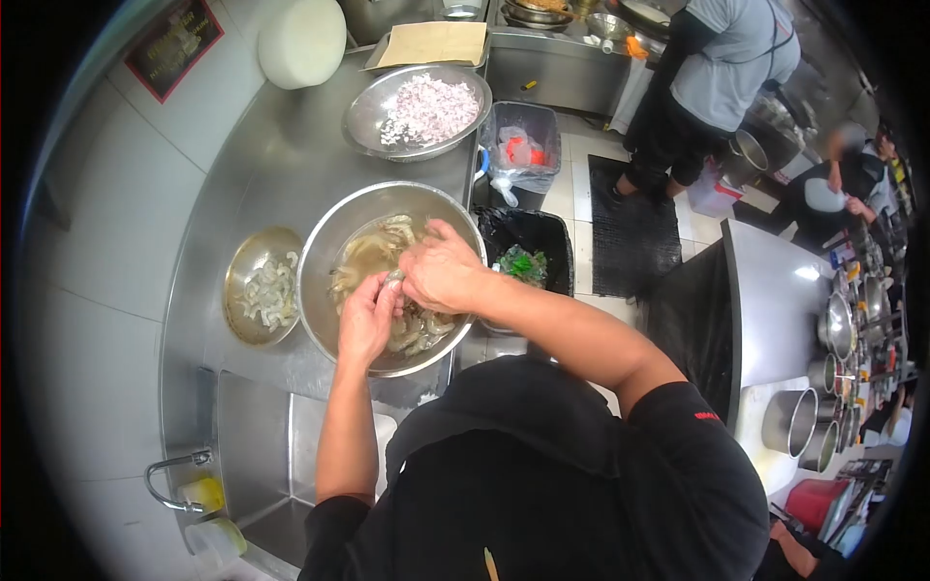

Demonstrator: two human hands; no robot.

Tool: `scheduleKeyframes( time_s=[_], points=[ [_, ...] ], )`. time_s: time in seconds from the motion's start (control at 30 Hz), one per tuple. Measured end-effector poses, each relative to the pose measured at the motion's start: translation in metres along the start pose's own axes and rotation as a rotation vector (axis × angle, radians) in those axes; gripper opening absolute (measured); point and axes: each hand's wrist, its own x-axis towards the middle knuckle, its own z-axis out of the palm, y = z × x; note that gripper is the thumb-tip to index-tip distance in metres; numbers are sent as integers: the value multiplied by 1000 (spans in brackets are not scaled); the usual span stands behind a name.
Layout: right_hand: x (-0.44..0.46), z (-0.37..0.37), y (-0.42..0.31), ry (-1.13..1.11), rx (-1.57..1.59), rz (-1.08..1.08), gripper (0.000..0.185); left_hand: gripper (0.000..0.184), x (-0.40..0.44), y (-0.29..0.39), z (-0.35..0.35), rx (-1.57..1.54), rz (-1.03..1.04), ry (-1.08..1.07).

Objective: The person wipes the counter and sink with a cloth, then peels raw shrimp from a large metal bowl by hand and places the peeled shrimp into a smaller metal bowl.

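Over a large steel bowl [320,218] my two hands meet at a shrimp [394,277]. My left hand [366,318] pinches it between thumb and fingers. Closed against its other end is my right hand [441,269], its fingertips partly hidden. Below them, unpeeled grey shrimp [417,334] lie in cloudy water in the bowl. To the left stands a smaller metal bowl [235,276] with pale peeled shrimp [271,290] in it.
A steel bowl of chopped pinkish onion [436,108] sits farther back, before a paper-lined tray [434,45]. Two lined bins [557,218] stand right of the counter. A sink [254,436] is at the lower left. Co-workers [722,68] stand to the right.
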Motion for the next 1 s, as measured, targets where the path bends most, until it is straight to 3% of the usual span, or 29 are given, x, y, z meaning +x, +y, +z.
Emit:
scheduleKeyframes(
  time_s=[0.1, 0.2, 0.27, 0.33, 0.37, 0.5, 0.57, 0.67, 0.77, 1.0],
  points=[
    [0, -23, 7, -39, 100, 122, 21, 25, 3, 15, -1, 52, 64, 94],
    [-5, -45, 25, 34, 372, 454, 27, 27, 6, 9, -14, -109, 105, 201],
    [-19, -49, 49, 211, 516, 548, 27, 27, 2, 7, -32, -203, 115, 295],
    [-33, -54, 79, 61, 313, 510, 34, 30, -8, 10, -59, -239, 181, 430],
    [-40, -53, 77, -48, -4, 609, 45, 31, -14, 22, -70, -249, 183, 524],
    [-26, -41, 61, 237, 134, 335, 58, 37, -14, 44, -81, -365, 258, 626],
    [-11, -34, 30, 256, 285, 147, 51, 38, -4, 24, -64, -271, 170, 413],
    [-2, 1, -7, 161, 414, 105, 48, 37, 4, -14, -23, -276, -8, 167],
    [-5, 8, -24, -44, 401, 117, 34, 34, -7, -35, 3, -424, -173, 112],
    [-17, 49, -23, -76, 401, 121, 27, 27, -20, -39, 10, -441, -286, 26]
  ],
)
